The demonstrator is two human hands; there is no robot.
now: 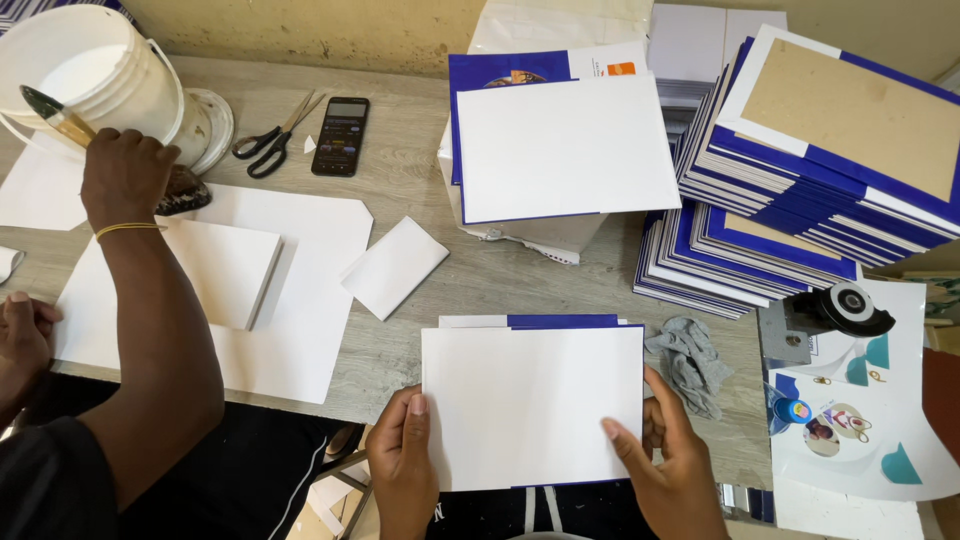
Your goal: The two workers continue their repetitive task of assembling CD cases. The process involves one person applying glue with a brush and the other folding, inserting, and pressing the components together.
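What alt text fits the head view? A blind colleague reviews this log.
Two hands, left hand and right hand, hold a white sheet over a blue-edged cover at a grey table. Beside them, a co-worker's hand dips a brush in a white bucket; stacked blue covers stand right.

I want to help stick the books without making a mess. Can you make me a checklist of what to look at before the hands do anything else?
1. Left hand on the white sheet: ok, thumb on top at the left edge.
2. Right hand on the sheet: ok, thumb at the lower right corner.
3. Sheet lined up on the blue cover: cannot tell, blue shows only along the top.
4. Grey rag clear of the sheet: ok, beside it.
5. Other person's hand clear: ok, at the white bucket.
6. Scissors clear: ok, far off beside the phone.
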